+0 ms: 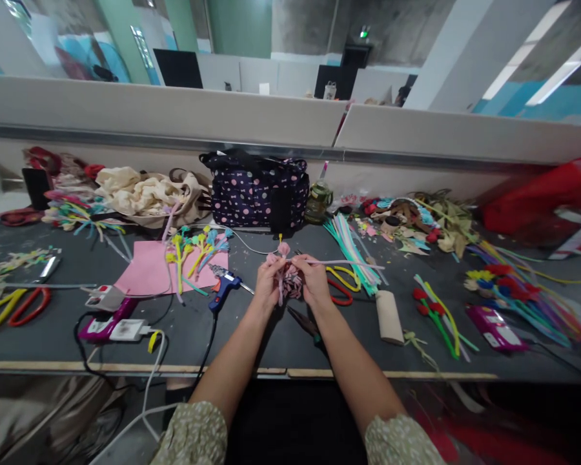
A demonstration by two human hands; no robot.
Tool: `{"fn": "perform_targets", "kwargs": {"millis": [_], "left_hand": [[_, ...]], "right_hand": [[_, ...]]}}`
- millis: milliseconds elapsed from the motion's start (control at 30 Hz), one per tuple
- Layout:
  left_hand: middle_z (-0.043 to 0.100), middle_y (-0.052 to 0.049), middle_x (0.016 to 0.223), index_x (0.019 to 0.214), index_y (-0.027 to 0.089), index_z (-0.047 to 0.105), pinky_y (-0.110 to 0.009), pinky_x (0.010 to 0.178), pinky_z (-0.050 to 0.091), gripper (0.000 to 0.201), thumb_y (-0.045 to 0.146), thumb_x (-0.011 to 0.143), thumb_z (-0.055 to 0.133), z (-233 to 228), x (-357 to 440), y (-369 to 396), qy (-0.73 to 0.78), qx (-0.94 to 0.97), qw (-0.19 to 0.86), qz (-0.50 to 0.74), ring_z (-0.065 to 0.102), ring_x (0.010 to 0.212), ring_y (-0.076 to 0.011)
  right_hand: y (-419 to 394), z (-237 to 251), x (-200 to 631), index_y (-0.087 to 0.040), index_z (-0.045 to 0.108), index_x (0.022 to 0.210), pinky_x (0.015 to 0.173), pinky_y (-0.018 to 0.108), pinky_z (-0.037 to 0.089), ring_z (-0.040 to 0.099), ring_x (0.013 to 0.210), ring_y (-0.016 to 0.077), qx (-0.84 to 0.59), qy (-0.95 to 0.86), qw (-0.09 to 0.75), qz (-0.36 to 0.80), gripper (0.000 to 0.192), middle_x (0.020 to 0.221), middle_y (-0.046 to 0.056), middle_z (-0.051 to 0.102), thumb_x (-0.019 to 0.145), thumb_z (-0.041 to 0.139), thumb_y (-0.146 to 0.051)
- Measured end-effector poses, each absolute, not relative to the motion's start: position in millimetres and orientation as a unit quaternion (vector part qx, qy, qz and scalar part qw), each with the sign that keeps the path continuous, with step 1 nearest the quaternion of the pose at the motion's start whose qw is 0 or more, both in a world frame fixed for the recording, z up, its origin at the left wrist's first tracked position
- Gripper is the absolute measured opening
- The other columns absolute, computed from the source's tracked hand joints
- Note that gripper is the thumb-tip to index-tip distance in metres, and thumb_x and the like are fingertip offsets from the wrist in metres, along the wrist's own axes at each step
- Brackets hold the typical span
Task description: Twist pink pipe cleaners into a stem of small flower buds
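Fuzz and thin wire make the small pink pipe-cleaner flower (289, 279) look light, soft and easily crushed. Above the dark grey table (252, 329), left hand (267, 284) and right hand (314, 281) pinch its bundled base, the best hold; the right also grips a long pale stem (348, 263).

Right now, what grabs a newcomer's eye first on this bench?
Both hands, left hand and right hand, meet at centre over the dark table, pinching a pink pipe-cleaner flower. Behind them a navy polka-dot bag stands against the partition. A blue glue gun lies just left of the hands beside a pink paper sheet, and red pipe-cleaner flowers lie to the right.
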State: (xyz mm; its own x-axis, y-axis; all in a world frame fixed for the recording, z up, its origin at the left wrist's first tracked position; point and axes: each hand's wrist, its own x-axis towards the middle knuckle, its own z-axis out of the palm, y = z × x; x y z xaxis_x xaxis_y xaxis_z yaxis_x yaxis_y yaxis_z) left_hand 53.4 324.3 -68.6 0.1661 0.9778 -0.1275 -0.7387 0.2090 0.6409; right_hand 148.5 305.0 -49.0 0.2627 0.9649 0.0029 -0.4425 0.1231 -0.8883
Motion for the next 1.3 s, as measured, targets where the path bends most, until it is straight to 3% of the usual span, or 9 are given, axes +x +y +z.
{"fn": "perform_targets", "kwargs": {"millis": [200,467,767,867,1000,1133,1300], "left_hand": [[0.064,0.000,0.062,0.068,0.012,0.065,-0.022,0.062,0.045,0.030,0.026,0.054,0.086,-68.4,47.5,320.3,0.295,0.252,0.680,0.622,0.057,0.055,-0.0085],[0.064,0.000,0.063,0.070,0.012,0.068,-0.022,0.062,0.045,0.023,0.023,0.057,0.083,-67.7,47.2,319.3,0.295,0.275,0.704,0.585,0.057,0.056,-0.0088],[0.066,-0.001,0.063,0.072,0.011,0.067,-0.024,0.063,0.048,0.029,0.027,0.055,0.086,-77.3,50.1,324.8,0.307,0.263,0.720,0.564,0.061,0.056,-0.0111],[0.064,0.001,0.059,0.071,0.012,0.065,-0.021,0.056,0.046,0.031,0.027,0.054,0.086,-77.6,46.4,328.7,0.324,0.239,0.714,0.572,0.057,0.050,-0.0086],[0.062,0.003,0.058,0.071,0.013,0.063,-0.018,0.051,0.044,0.027,0.025,0.059,0.084,-76.1,40.1,333.3,0.325,0.218,0.699,0.598,0.055,0.048,-0.0069],[0.062,0.003,0.058,0.069,0.014,0.061,-0.018,0.049,0.046,0.024,0.020,0.059,0.082,-77.3,37.9,336.5,0.317,0.162,0.714,0.604,0.056,0.047,-0.0072],[0.062,0.002,0.057,0.066,0.013,0.059,-0.019,0.046,0.045,0.018,0.016,0.066,0.076,-76.5,37.1,338.9,0.298,0.117,0.736,0.597,0.055,0.045,-0.0067]], "right_hand": [[306.9,-57.6,145.8,-0.017,0.065,0.067,0.055,0.021,0.041,0.051,0.050,0.0082,-0.395,-0.334,0.665,0.539,0.014,0.055,-0.004,0.059,0.067,0.072,-0.028],[304.2,-55.9,150.0,-0.018,0.065,0.072,0.057,0.021,0.041,0.050,0.052,0.0074,-0.415,-0.358,0.667,0.504,0.017,0.059,-0.006,0.059,0.066,0.075,-0.031],[310.0,-59.4,154.5,-0.017,0.064,0.074,0.058,0.024,0.042,0.051,0.055,0.0099,-0.462,-0.396,0.639,0.471,0.022,0.061,-0.004,0.058,0.070,0.070,-0.038],[301.2,-49.7,163.7,-0.017,0.065,0.090,0.070,0.028,0.047,0.061,0.071,0.0152,-0.493,-0.509,0.545,0.449,0.029,0.081,0.003,0.067,0.077,0.063,-0.042],[255.2,-35.0,181.8,-0.020,0.062,0.106,0.082,0.036,0.045,0.062,0.093,0.0241,-0.641,-0.664,0.303,0.237,0.034,0.097,0.008,0.067,0.078,0.066,-0.038],[197.5,-41.1,189.6,-0.021,0.059,0.109,0.078,0.035,0.045,0.058,0.099,0.0277,-0.655,-0.739,0.117,0.111,0.036,0.104,0.011,0.062,0.078,0.067,-0.037],[171.0,-66.8,196.2,-0.021,0.058,0.112,0.073,0.032,0.045,0.058,0.096,0.0258,-0.666,-0.739,0.050,0.086,0.033,0.101,0.009,0.061,0.080,0.065,-0.026]]}}
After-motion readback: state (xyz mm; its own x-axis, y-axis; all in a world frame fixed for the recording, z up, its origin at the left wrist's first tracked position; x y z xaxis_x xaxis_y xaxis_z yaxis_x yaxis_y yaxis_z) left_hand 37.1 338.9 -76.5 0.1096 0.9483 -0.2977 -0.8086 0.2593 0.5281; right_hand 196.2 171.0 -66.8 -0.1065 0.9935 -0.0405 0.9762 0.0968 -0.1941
